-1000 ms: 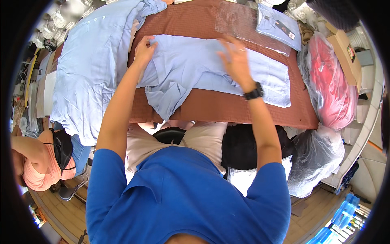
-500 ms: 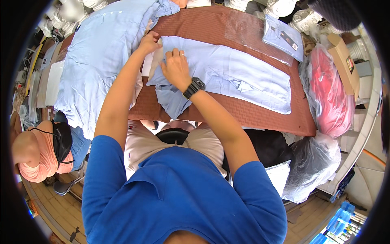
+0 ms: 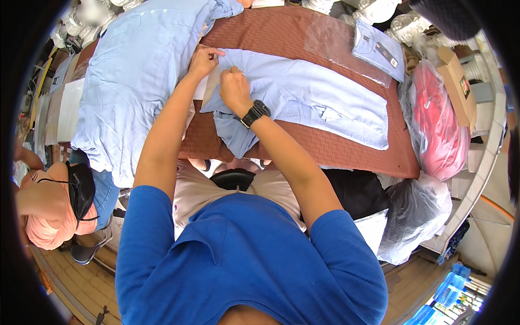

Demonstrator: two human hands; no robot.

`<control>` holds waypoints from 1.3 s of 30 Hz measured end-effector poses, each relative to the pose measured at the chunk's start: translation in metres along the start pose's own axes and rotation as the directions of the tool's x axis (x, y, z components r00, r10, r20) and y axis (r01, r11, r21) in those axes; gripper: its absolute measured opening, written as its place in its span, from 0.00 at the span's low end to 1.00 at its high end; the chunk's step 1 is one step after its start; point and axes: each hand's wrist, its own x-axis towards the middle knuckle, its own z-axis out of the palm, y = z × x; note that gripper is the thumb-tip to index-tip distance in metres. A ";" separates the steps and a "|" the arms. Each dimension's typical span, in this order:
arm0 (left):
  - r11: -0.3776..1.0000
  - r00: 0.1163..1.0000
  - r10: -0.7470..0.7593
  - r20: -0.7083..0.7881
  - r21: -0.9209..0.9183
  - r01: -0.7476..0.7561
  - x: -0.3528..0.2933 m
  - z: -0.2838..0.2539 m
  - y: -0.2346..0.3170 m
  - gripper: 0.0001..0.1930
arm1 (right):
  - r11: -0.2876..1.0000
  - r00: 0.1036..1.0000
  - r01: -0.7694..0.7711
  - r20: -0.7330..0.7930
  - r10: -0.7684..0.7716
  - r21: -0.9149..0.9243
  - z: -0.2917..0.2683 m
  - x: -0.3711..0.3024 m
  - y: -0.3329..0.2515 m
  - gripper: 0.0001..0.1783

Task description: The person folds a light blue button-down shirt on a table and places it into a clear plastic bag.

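Observation:
A partly folded light blue shirt [image 3: 319, 89] lies lengthwise on the table, its loose lower-left part bunched near the front edge. At its upper-left corner, my left hand [image 3: 203, 60] has its fingers closed on the fabric, the index finger pointing right along the edge. My right hand [image 3: 235, 91] rests on the shirt's left end, fingers curled in and closed on the cloth; the fingertips are hidden. Under that end, a pale card strip [image 3: 210, 86] shows between the hands. To the left, another light blue shirt [image 3: 135, 70] is spread out, hanging over the front edge.
A brown textured cloth [image 3: 260, 27] covers the table. Clear plastic film [image 3: 330, 43] and a packed blue shirt [image 3: 379, 49] lie at the back right. Bagged red goods [image 3: 437, 122] and a cardboard box [image 3: 457, 86] flank the right end. Another person [image 3: 54, 208] is at the lower left.
My right hand has curled from spread fingers into a closed grip on the shirt. My left hand has shifted slightly right onto the corner, and the shirt's left end has moved a little right.

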 end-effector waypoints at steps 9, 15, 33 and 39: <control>0.976 0.974 0.199 -0.108 0.112 -0.187 -0.007 0.000 -0.012 0.10 | 0.985 0.974 0.146 -0.163 -0.159 -0.087 -0.122 0.011 0.112 0.18; 0.934 0.966 0.247 -0.072 0.285 -0.217 -0.008 0.000 0.002 0.11 | 0.931 0.993 0.109 0.008 -0.114 -0.348 -0.132 -0.051 0.178 0.28; 0.910 0.801 0.415 0.432 -0.177 -0.376 -0.047 0.010 0.037 0.11 | 0.921 0.853 0.201 0.402 -0.332 0.335 -0.124 -0.101 -0.012 0.16; 0.944 0.936 0.104 0.337 -0.330 0.014 -0.054 0.010 0.035 0.30 | 0.886 0.919 0.170 0.255 -0.300 0.431 -0.231 -0.025 -0.038 0.12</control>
